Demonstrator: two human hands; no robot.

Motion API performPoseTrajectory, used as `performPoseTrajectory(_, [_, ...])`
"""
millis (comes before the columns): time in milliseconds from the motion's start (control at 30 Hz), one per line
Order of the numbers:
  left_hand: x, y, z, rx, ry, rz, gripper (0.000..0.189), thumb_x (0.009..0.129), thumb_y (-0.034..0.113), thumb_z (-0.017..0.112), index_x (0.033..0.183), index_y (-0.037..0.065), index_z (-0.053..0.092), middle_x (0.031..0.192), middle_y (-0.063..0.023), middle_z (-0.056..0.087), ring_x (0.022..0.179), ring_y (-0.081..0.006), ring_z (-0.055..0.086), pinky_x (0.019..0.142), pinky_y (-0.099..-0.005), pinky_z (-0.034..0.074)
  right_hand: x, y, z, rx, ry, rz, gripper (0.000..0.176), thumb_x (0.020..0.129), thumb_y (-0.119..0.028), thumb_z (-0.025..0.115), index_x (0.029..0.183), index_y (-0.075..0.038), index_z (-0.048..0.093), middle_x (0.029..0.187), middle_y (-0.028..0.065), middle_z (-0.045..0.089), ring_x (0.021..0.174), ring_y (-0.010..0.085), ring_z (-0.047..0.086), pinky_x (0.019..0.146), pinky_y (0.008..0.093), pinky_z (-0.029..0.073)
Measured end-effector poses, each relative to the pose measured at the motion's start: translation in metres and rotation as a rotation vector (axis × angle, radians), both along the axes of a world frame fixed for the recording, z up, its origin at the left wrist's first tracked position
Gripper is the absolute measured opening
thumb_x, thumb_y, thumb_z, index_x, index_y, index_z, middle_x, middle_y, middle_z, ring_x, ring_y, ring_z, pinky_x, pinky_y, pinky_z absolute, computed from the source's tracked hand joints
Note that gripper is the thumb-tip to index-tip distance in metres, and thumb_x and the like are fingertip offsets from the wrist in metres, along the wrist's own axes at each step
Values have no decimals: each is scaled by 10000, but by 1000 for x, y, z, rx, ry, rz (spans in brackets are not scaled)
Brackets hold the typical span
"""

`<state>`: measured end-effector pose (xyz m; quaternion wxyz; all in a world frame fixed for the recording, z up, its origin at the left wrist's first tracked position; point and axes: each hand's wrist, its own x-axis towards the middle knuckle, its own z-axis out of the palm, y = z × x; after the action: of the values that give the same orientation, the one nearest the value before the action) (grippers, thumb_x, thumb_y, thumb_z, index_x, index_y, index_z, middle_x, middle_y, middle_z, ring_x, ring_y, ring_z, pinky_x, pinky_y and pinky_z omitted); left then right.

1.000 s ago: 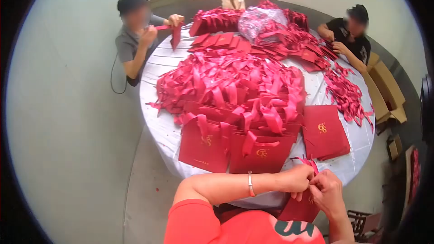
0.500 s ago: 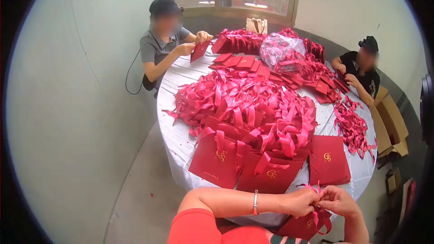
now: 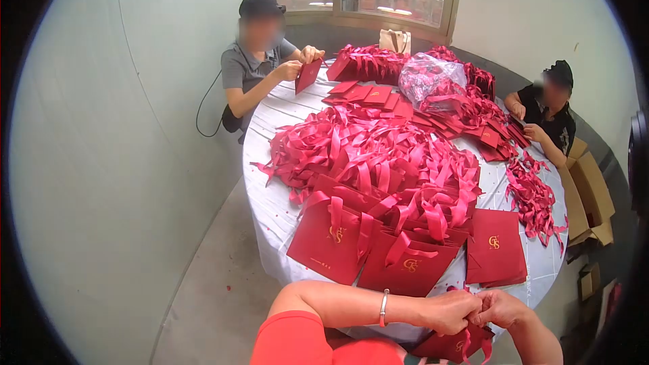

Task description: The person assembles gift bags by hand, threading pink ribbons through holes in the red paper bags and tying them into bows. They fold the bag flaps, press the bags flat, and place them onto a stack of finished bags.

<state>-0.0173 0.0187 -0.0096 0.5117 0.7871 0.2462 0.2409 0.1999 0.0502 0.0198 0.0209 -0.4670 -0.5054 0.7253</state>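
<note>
At the near table edge, my left hand (image 3: pixel 451 312) and my right hand (image 3: pixel 503 309) meet with fingers pinched together. Both grip a pink ribbon (image 3: pixel 487 346), whose loose part hangs below them. Under the hands is a red paper bag (image 3: pixel 439 346) with a gold logo, partly hidden by my left forearm and cut off by the frame's lower edge. The pinched stretch of ribbon is covered by my fingers. Just beyond them lies a flat stack of red bags (image 3: pixel 495 247) without visible handles.
Red bags (image 3: pixel 331 236) with ribbon handles are massed on the round white-clothed table (image 3: pixel 270 230). Loose ribbons (image 3: pixel 534 196) lie at right, a clear plastic bag (image 3: pixel 429 76) farther back. Two people (image 3: pixel 260 61) sit across, handling red bags. Cardboard boxes (image 3: pixel 588 189) stand right.
My fingers have closed in tighter against each other, covering more of the ribbon. The whole view has shifted slightly, so the table appears a little lower and farther right.
</note>
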Motion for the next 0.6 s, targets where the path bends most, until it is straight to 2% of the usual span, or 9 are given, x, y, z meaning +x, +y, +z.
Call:
performPoseTrajectory(133, [-3, 3, -1, 96, -31, 28, 89, 733, -13, 589, 818, -26, 562, 774, -236, 617, 807, -422, 625, 660, -473, 462, -10, -9, 8, 118, 46, -193, 269, 749, 77, 760, 953, -5, 604, 857, 80, 686, 740, 141, 664, 635, 260, 525])
performPoseTrajectory(233, [-3, 8, -1, 150, -42, 69, 132, 741, 7, 601, 858, -25, 549, 785, -235, 615, 819, -429, 619, 671, -497, 460, -17, -10, 13, 233, 86, -231, 272, 748, 95, 756, 932, -11, 586, 843, 90, 684, 727, 152, 674, 613, 262, 533])
performPoseTrajectory(600, [1, 4, -7, 241, -9, 122, 168, 752, 40, 628, 885, -9, 536, 771, -224, 612, 786, -439, 607, 649, -518, 449, -12, -15, 10, 225, 126, -262, 272, 753, 93, 763, 896, -33, 569, 792, 60, 666, 704, 125, 656, 609, 246, 520])
